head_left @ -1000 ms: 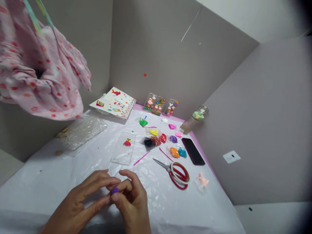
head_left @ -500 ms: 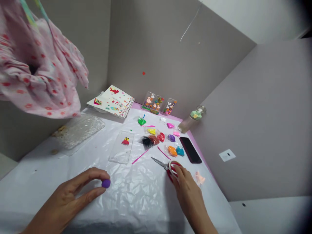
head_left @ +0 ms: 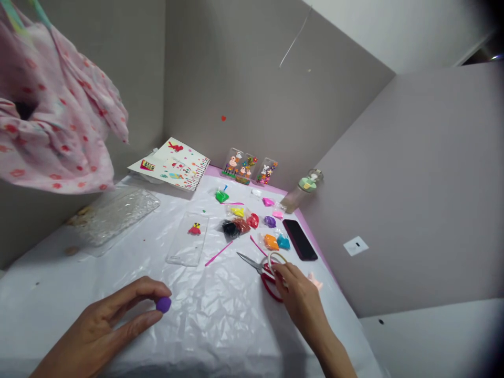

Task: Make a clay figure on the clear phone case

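Between the thumb and forefinger of my left hand [head_left: 114,325] is a small purple clay ball [head_left: 163,304]. My right hand [head_left: 301,302] has its fingers on the handles of the scissors [head_left: 258,266], whose closed blades point up and left. A clear phone case [head_left: 187,247] lies ahead of my left hand, bearing a small red and yellow clay figure [head_left: 195,229]. Pink sticks [head_left: 218,253] lie beside it. Bagged clay in several colours, among it black [head_left: 230,228], orange [head_left: 271,241] and purple [head_left: 270,221], is grouped beyond the scissors.
A black phone [head_left: 300,240] and a bottle [head_left: 297,194] stand along the right side. Decorated cases [head_left: 268,171] lean on the back wall, near a drawn notebook [head_left: 173,165]. Bubble wrap [head_left: 114,218] lies left, under hanging pink cloth [head_left: 66,121].
The view has shifted slightly, moving most things left in the picture. My right hand's hold on the scissors handles looks slightly different, with more of the red loop showing. My left hand still pinches the ball.
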A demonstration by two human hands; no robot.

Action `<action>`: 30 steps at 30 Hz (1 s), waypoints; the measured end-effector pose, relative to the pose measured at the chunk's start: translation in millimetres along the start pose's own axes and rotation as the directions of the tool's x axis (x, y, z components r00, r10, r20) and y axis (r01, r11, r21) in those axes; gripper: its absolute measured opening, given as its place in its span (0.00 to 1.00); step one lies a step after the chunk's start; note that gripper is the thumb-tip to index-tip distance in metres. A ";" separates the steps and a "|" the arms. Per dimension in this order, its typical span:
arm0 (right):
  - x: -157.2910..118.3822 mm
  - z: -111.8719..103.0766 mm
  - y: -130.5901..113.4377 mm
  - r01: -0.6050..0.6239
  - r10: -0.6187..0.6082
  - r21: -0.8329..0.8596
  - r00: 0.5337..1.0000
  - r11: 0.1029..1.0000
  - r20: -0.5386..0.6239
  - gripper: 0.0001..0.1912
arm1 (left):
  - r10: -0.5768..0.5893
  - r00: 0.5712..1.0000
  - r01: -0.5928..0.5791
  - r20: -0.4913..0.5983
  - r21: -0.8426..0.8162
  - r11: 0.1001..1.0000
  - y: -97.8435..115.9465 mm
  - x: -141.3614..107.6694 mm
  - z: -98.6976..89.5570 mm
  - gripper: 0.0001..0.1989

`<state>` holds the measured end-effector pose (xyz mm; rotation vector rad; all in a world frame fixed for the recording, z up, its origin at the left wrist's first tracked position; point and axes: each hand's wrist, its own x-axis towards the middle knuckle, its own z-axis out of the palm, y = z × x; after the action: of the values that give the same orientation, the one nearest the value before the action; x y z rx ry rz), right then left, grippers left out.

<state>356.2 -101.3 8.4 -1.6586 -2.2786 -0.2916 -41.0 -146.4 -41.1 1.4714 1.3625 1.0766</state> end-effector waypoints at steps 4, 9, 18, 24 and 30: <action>10.2 0.6 3.8 0.014 -0.013 -0.061 1.000 0.998 0.017 0.15 | -0.024 1.000 0.024 -0.017 0.003 1.000 4.4 -2.2 1.6 0.11; -4.7 9.8 5.1 0.012 -0.012 0.005 0.988 1.000 0.152 0.22 | -0.115 0.993 0.115 0.008 -0.044 0.992 15.6 -3.4 0.7 0.13; -9.3 12.6 16.9 -0.066 0.065 -0.005 0.957 0.998 0.282 0.25 | -0.170 0.985 0.172 0.027 -0.118 0.978 24.3 -1.8 3.4 0.13; -1.0 -32.8 -28.9 -0.435 0.104 0.518 0.829 0.736 0.549 0.20 | -0.149 0.989 0.146 -0.020 -0.110 0.983 19.8 -0.4 -2.5 0.13; -12.5 -51.9 -85.5 -0.742 -0.109 0.638 0.631 0.207 0.768 0.41 | -0.123 0.992 0.126 0.027 -0.179 0.976 19.3 -3.2 -6.2 0.12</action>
<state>285.0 -156.5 53.7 -1.4901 -1.4920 1.8119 -41.8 -150.6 -21.0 1.2440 1.2929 1.0760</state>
